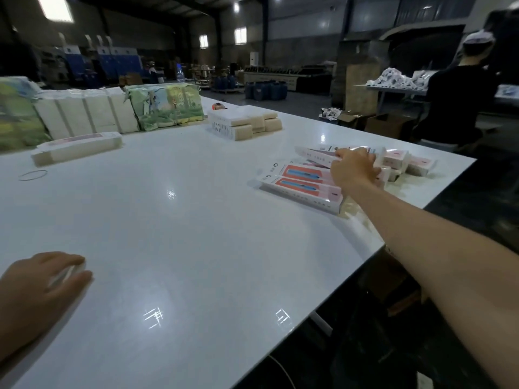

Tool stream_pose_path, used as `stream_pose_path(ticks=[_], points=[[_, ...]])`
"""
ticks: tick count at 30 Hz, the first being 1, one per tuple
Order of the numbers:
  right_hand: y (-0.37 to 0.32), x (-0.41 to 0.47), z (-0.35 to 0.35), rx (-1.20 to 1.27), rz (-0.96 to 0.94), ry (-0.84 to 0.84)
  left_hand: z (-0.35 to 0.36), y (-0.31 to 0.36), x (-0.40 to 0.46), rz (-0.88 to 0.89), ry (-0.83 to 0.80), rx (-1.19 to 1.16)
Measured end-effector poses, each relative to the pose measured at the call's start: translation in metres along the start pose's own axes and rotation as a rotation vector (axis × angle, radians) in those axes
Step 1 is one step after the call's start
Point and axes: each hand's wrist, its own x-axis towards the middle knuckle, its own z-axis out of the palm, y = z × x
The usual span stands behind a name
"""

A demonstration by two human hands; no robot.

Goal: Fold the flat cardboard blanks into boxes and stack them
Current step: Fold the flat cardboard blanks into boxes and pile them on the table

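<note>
On the white table (182, 226), my right hand (352, 169) reaches far right and grips a folded pink-and-white box (317, 156), holding it over a pile of folded boxes (407, 164). Two more folded boxes (300, 186) with red and blue panels lie side by side just in front of that hand. My left hand (36, 290) rests at the near left edge of the table, fingers lying flat over a small white piece (67, 273) that it mostly hides. A stack of flat blanks (78, 148) lies at the far left.
Bundles of wrapped blanks (92, 113) with green printed packs (171, 108) line the table's far side. Another stack of white blanks (244, 122) sits at the back centre. A rubber band (33, 174) lies at left. A person (460, 88) stands at another table, far right.
</note>
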Motion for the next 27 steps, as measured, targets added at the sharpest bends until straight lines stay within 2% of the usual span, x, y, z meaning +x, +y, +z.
stream_pose_path(ticks=[3,8,11,14,17,19,24,27], points=[[-0.028,-0.012,-0.015,0.079,-0.115,0.055,-0.029,0.038,-0.015,-0.006,0.011,-0.072],[-0.129,-0.082,-0.039,0.309,-0.546,0.066,-0.070,0.100,-0.047,0.017,0.093,-0.097],[-0.177,-0.151,-0.027,0.389,-0.794,-0.129,-0.081,0.118,-0.056,0.006,0.111,-0.115],[-0.202,-0.214,0.004,0.277,-0.953,-0.335,-0.083,0.125,-0.060,-0.009,0.121,-0.138],[-0.210,-0.253,0.033,0.146,-1.007,-0.487,-0.083,0.125,-0.062,-0.018,0.127,-0.160],[-0.209,-0.266,0.047,0.114,-1.034,-0.527,-0.083,0.125,-0.064,-0.026,0.154,-0.160],[-0.204,-0.271,0.060,0.135,-1.074,-0.489,-0.084,0.126,-0.064,-0.053,0.147,-0.186],[-0.204,-0.270,0.063,0.172,-1.070,-0.471,-0.108,0.103,-0.050,-0.196,0.175,-0.326]])
